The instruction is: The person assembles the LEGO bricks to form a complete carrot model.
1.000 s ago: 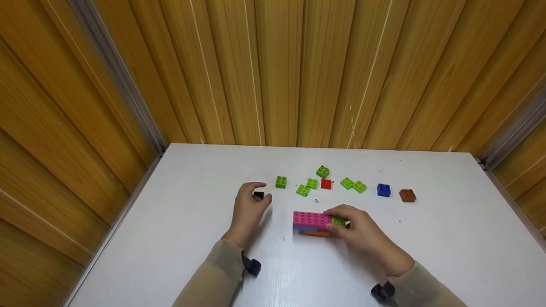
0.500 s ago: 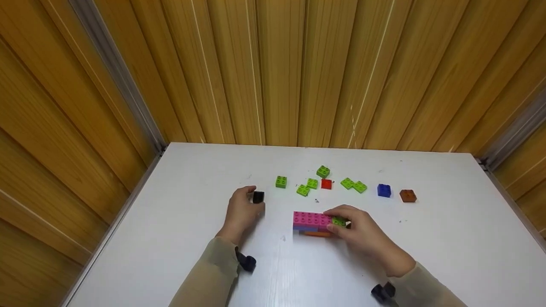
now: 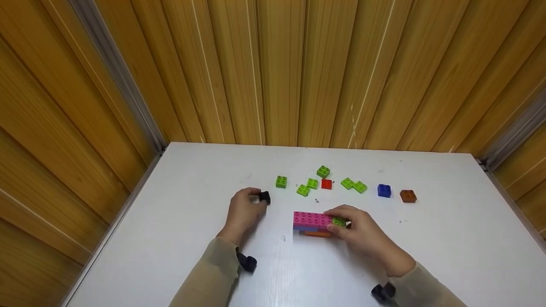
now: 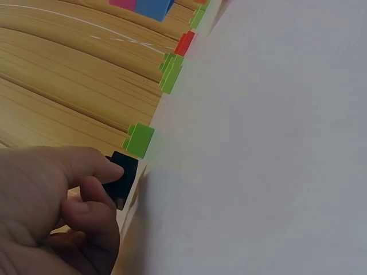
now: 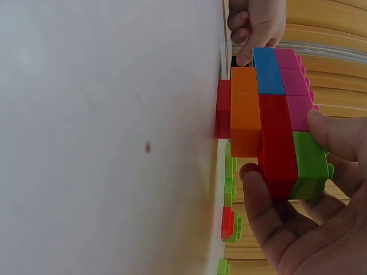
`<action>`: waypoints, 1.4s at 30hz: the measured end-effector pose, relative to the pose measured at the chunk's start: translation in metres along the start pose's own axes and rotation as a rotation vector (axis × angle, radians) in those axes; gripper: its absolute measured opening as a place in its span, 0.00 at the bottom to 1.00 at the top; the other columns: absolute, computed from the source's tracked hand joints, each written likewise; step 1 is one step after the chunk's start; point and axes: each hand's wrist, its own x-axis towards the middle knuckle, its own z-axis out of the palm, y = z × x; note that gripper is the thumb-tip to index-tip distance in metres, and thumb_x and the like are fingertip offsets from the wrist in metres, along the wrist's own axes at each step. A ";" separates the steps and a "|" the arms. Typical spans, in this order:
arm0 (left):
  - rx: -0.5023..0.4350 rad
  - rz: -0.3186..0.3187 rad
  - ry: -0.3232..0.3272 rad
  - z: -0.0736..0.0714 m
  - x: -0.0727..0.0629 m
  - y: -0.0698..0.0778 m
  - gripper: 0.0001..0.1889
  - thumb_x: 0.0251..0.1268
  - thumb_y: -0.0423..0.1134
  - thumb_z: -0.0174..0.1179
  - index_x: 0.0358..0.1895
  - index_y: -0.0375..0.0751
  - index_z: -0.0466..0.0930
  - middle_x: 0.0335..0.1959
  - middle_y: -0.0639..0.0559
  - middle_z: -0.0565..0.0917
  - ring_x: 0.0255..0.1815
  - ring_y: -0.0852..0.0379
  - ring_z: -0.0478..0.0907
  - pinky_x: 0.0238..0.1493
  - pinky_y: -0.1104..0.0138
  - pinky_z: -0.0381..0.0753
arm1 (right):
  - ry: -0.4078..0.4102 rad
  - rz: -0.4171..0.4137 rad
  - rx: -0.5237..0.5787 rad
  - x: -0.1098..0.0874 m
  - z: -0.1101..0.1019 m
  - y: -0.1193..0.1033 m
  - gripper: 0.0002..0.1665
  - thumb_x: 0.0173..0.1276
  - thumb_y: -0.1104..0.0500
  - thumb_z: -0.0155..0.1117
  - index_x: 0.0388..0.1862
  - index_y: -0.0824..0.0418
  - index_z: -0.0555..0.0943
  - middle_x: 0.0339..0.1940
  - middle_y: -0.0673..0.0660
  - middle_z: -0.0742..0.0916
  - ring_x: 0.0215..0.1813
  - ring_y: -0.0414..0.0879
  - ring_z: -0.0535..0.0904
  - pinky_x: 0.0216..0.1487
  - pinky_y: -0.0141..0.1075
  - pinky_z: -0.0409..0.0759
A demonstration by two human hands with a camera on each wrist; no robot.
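My left hand (image 3: 245,209) pinches a small black toy brick (image 3: 265,197) between thumb and fingers, left of the built stack. In the left wrist view the black brick (image 4: 122,176) sits at the fingertips, close to the table surface. My right hand (image 3: 362,230) grips the right end of a stack of bricks (image 3: 308,218), thumb in front and fingers behind. From the right wrist view, the stack shows a red brick (image 5: 223,109) lowest, then an orange brick (image 5: 245,112), then blue and red bricks, with pink bricks (image 5: 298,109) and a green brick (image 5: 309,166) on top.
Behind the hands lie loose bricks on the white table (image 3: 192,170): several green ones (image 3: 281,182), a red one (image 3: 326,184), a blue one (image 3: 384,190) and a brown one (image 3: 408,196). A wood-patterned wall (image 3: 277,72) rises at the table's back edge.
My left hand drew back to the left and nearer, uncovering the black brick, then shifted slightly right. The black brick has turned in its fingers. My right hand and the stack have stayed still.
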 end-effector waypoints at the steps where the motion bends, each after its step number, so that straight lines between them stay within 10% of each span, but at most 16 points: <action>1: -0.008 0.000 -0.007 0.001 -0.001 0.001 0.21 0.73 0.34 0.73 0.67 0.38 0.87 0.69 0.39 0.89 0.81 0.36 0.79 0.81 0.44 0.80 | -0.002 0.003 0.002 0.000 0.000 0.000 0.19 0.81 0.54 0.75 0.68 0.51 0.91 0.69 0.51 0.90 0.73 0.53 0.84 0.71 0.52 0.83; 10: -0.081 0.018 -0.070 0.010 -0.011 0.013 0.20 0.72 0.38 0.74 0.65 0.42 0.88 0.74 0.42 0.86 0.81 0.41 0.77 0.85 0.43 0.74 | 0.014 -0.033 -0.017 0.000 0.001 0.001 0.19 0.80 0.55 0.76 0.67 0.52 0.91 0.68 0.52 0.91 0.69 0.51 0.84 0.64 0.41 0.85; 14: -0.103 0.081 -0.117 0.012 -0.017 0.020 0.20 0.72 0.39 0.76 0.64 0.45 0.88 0.67 0.45 0.88 0.53 0.50 0.85 0.56 0.56 0.88 | 0.013 -0.015 -0.012 0.000 0.001 0.001 0.19 0.80 0.55 0.76 0.67 0.51 0.91 0.68 0.51 0.91 0.71 0.51 0.84 0.67 0.46 0.84; 20: -0.193 0.162 -0.199 0.018 -0.026 0.029 0.19 0.72 0.42 0.78 0.62 0.48 0.88 0.48 0.45 0.87 0.35 0.57 0.75 0.32 0.68 0.75 | 0.011 -0.011 -0.009 0.000 0.000 0.000 0.19 0.80 0.55 0.76 0.67 0.50 0.91 0.68 0.51 0.91 0.71 0.52 0.84 0.73 0.55 0.82; 42: -0.134 0.337 -0.334 0.034 -0.048 0.041 0.17 0.72 0.41 0.79 0.60 0.54 0.89 0.59 0.57 0.88 0.59 0.54 0.77 0.64 0.56 0.76 | 0.009 -0.090 -0.026 0.000 -0.001 0.001 0.19 0.81 0.53 0.76 0.67 0.53 0.91 0.66 0.54 0.92 0.68 0.52 0.86 0.66 0.45 0.85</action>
